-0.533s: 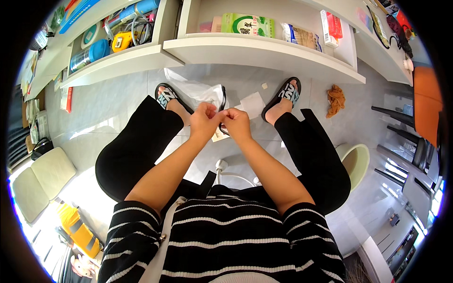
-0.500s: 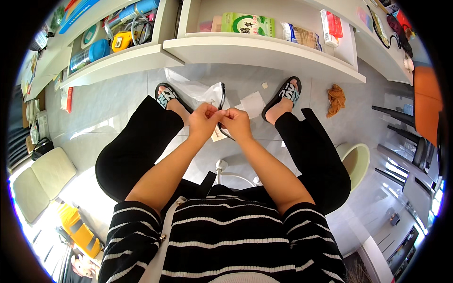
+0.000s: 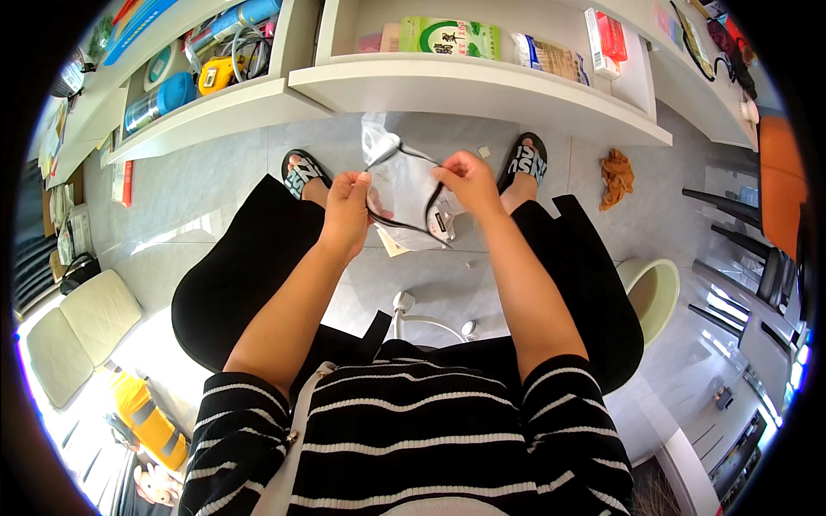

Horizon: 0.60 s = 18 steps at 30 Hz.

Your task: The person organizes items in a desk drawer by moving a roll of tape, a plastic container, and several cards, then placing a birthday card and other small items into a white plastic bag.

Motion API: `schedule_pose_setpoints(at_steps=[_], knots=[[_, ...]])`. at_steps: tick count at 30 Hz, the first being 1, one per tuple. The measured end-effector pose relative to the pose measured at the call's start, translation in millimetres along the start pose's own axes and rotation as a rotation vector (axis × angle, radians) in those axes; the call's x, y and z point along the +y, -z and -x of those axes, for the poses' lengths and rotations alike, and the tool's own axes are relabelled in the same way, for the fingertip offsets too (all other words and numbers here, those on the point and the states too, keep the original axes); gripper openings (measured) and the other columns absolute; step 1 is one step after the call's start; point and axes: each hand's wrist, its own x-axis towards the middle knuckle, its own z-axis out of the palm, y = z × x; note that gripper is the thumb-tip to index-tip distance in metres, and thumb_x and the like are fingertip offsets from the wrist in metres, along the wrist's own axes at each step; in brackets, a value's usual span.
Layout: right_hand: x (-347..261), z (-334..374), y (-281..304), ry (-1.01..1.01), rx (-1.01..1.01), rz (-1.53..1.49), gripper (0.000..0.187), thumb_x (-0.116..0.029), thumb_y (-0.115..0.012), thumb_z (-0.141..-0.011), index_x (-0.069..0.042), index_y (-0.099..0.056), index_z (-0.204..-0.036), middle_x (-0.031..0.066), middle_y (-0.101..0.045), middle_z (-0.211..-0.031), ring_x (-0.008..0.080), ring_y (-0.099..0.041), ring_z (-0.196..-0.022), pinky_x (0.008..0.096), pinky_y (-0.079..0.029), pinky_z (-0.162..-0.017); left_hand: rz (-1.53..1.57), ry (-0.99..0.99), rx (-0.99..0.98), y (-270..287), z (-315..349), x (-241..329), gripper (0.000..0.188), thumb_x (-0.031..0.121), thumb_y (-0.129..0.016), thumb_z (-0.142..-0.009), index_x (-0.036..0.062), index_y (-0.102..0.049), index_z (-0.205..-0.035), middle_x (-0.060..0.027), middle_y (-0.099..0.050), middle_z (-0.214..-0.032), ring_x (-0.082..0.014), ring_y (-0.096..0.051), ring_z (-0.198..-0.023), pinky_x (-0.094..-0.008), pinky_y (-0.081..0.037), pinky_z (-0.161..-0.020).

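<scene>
Between my hands a translucent white bag [image 3: 404,185] with a black-edged mouth is spread wide, above the floor between my feet. My left hand [image 3: 346,209] pinches its rim on the left side. On the opposite side, the thumb and fingers of my right hand [image 3: 469,181] grip the black edge. A small printed label or packet [image 3: 441,222] shows at the bag's right side; whether it lies inside or behind cannot be made out. Part of a cream-coloured card [image 3: 391,244] sticks out below the bag.
Ahead, an open white drawer [image 3: 482,90] holds a green package [image 3: 449,37], a bag of brown contents and a red-and-white box. Another open drawer [image 3: 215,110] at left holds a yellow tape measure [image 3: 215,76]. A brown cloth [image 3: 616,179] and a pale bin [image 3: 651,297] are on the right.
My hands were together at the bag's closed black edge. They have moved apart, left and right, and the bag's mouth is now pulled open.
</scene>
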Motion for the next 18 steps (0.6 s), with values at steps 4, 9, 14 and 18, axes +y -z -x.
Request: schedule_pose_setpoints(at_steps=[4, 9, 14, 18], knots=[[52.3, -39.1, 27.3, -0.338, -0.046, -0.075, 0.04, -0.031, -0.071, -0.077, -0.004, -0.059, -0.103, 0.0085, -0.062, -0.101, 0.0218, -0.059, -0.095, 0.0357, -0.048, -0.082, -0.531, -0.334, 0.193, 3.5, 1.8, 5.5, 0.016, 0.018, -0.052, -0.093, 0.003, -0.047, -0.089, -0.0024, -0.049, -0.066, -0.0093, -0.047, -0.05, -0.0257, -0.043, -0.043], [120.3, -37.1, 3.7, -0.382, 0.391, 0.98, 0.068, -0.033, -0.083, -0.06, -0.005, -0.053, -0.114, 0.0141, -0.059, -0.109, 0.0341, -0.056, -0.102, 0.0435, -0.047, -0.087, -0.989, -0.73, 0.212, 6.1, 18.2, 9.1, 0.014, 0.009, -0.057, -0.089, 0.0019, -0.045, -0.088, -0.009, -0.049, -0.052, -0.0226, -0.049, -0.042, -0.0325, -0.037, -0.041], [142.6, -24.9, -11.8, -0.616, 0.464, 0.792, 0.077, -0.03, -0.087, -0.051, -0.004, -0.052, -0.115, 0.0163, -0.058, -0.109, 0.0353, -0.056, -0.102, 0.0399, -0.047, -0.088, -1.085, -0.875, 0.185, -9.3, 11.4, 10.3, 0.016, 0.006, -0.06, -0.087, 0.0032, -0.044, -0.087, -0.0071, -0.047, -0.051, -0.0235, -0.047, -0.039, -0.0326, -0.036, -0.039], [166.2, -31.5, -2.0, -0.487, 0.216, 0.87, 0.056, -0.026, -0.081, -0.057, -0.004, -0.058, -0.103, 0.0181, -0.063, -0.1, 0.0345, -0.058, -0.098, 0.0421, -0.048, -0.084, -1.05, -0.74, 0.149, -6.5, -0.8, -13.3, 0.016, 0.008, -0.06, -0.087, 0.0034, -0.045, -0.088, -0.0074, -0.044, -0.049, -0.022, -0.041, -0.037, -0.0342, -0.032, -0.038]])
